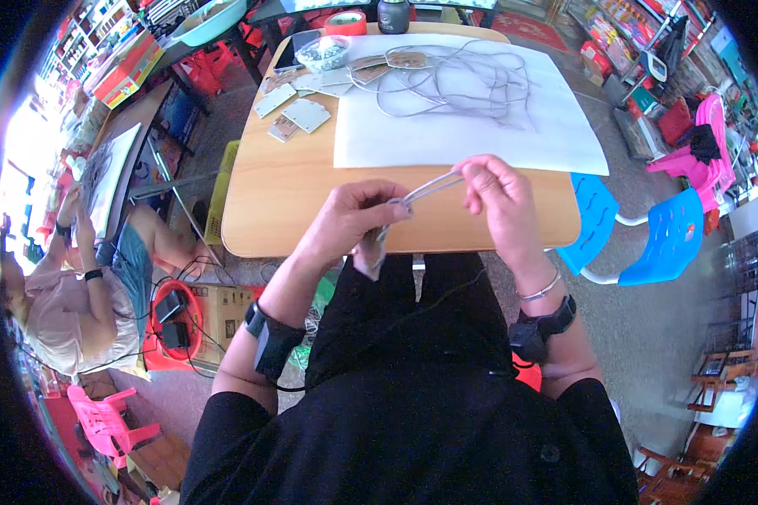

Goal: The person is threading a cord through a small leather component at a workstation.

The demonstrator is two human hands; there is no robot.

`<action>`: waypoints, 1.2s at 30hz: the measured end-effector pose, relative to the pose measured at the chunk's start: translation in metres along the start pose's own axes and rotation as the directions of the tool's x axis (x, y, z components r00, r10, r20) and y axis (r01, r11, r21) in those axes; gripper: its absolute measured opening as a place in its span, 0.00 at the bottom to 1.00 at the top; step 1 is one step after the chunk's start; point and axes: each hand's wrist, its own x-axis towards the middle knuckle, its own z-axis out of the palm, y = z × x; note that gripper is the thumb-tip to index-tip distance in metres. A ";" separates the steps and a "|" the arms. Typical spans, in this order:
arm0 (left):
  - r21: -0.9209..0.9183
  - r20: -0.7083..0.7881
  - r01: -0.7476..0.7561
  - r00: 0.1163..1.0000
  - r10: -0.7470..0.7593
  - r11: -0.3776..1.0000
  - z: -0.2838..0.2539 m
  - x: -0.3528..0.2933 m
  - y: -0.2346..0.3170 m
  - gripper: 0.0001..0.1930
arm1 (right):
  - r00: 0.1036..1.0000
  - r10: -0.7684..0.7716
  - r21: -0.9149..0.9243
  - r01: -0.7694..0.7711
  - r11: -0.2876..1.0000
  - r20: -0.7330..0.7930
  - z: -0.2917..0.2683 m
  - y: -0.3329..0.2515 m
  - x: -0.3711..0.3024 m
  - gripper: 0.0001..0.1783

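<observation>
My left hand (349, 217) is closed over the near edge of the table, its thumb and fingers pinching a thin grey cord. A small pale card (369, 257) hangs below those fingers, partly hidden by them. From there the doubled grey cord (434, 184) stretches up to the right. My right hand (504, 200) pinches its other end between thumb and forefinger. Beyond my hands, a loose tangle of grey cords (455, 88) lies on a white sheet (480, 145). Several small grey-white cards (306, 115) are spread at the sheet's left.
The wooden table (286, 198) also carries a clear bowl (322, 55) of small pieces, a red tape roll (345, 23) and a dark jar (392, 15). Blue chairs (661, 240) stand at the right. Another person (84, 311) sits at a side table on the left.
</observation>
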 end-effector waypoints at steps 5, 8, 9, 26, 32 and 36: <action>0.127 -0.172 -0.126 0.974 0.147 0.984 -0.019 0.007 -0.027 0.10 | 0.992 -0.060 -0.160 0.042 0.986 -0.111 -0.028 0.003 0.014 0.08; 0.137 -0.214 -0.160 0.959 0.187 0.978 -0.021 0.006 -0.026 0.11 | 0.993 -0.058 -0.083 0.050 0.995 -0.103 -0.033 0.007 0.013 0.06; 0.111 -0.216 -0.110 0.968 0.132 0.988 -0.020 0.005 -0.022 0.12 | 0.991 -0.080 -0.058 0.074 0.996 -0.103 -0.033 0.009 0.013 0.05; -0.165 -0.009 -0.458 0.886 0.463 0.874 0.029 0.011 0.000 0.13 | 0.918 -0.213 -0.095 0.192 0.977 -0.334 -0.002 -0.030 0.002 0.12; -0.045 0.033 -0.458 0.887 0.460 0.888 0.029 0.010 -0.010 0.13 | 0.969 -0.244 -0.076 0.246 0.966 0.028 0.026 -0.023 -0.013 0.08; -0.049 0.028 -0.408 0.912 0.410 0.912 0.031 0.008 -0.013 0.13 | 0.997 -0.081 0.092 0.079 0.993 0.012 0.027 -0.026 -0.012 0.09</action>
